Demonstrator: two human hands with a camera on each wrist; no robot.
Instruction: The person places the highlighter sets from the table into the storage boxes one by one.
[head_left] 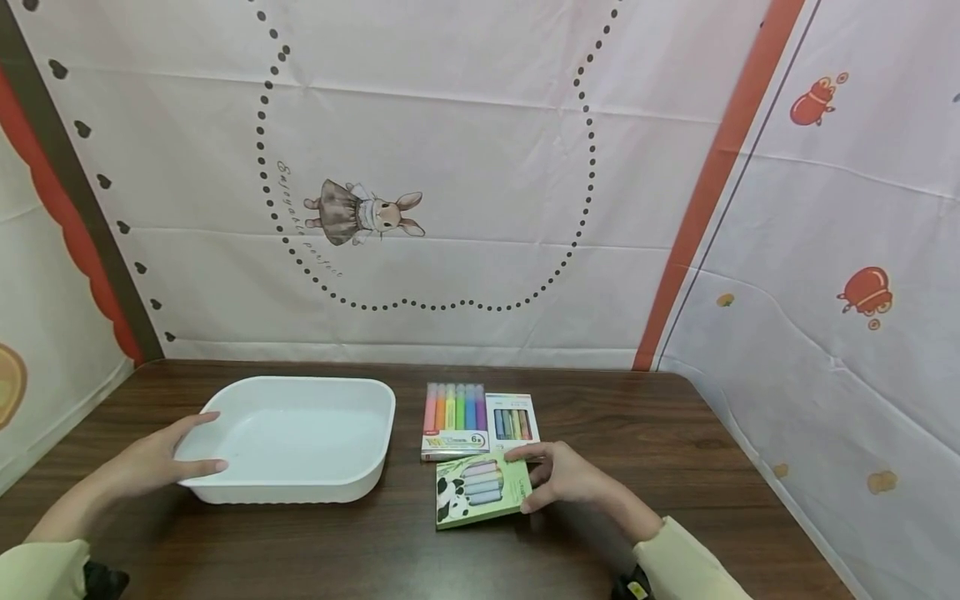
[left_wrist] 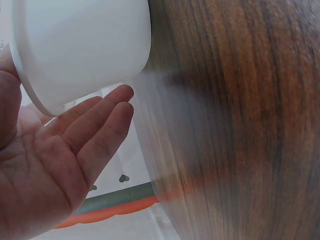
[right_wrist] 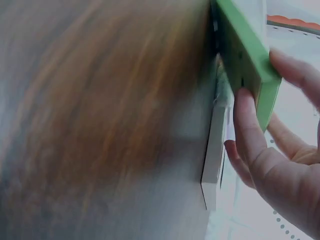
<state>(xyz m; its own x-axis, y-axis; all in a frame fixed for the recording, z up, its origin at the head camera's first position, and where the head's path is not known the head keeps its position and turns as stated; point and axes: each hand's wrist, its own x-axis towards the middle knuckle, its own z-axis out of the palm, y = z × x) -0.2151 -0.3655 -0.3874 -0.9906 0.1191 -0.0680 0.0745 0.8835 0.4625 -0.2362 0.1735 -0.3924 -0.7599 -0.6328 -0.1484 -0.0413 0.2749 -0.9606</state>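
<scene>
Now green box lies crosswise, right hand gripping end.

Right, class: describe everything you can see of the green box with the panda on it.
The green box is a flat cardboard pack with a panda printed at its left end and a window showing pastel sticks. It lies flat on the dark wooden table, slightly askew, just in front of two other marker packs. The right hand grips its right end, fingers on its edge.
</scene>
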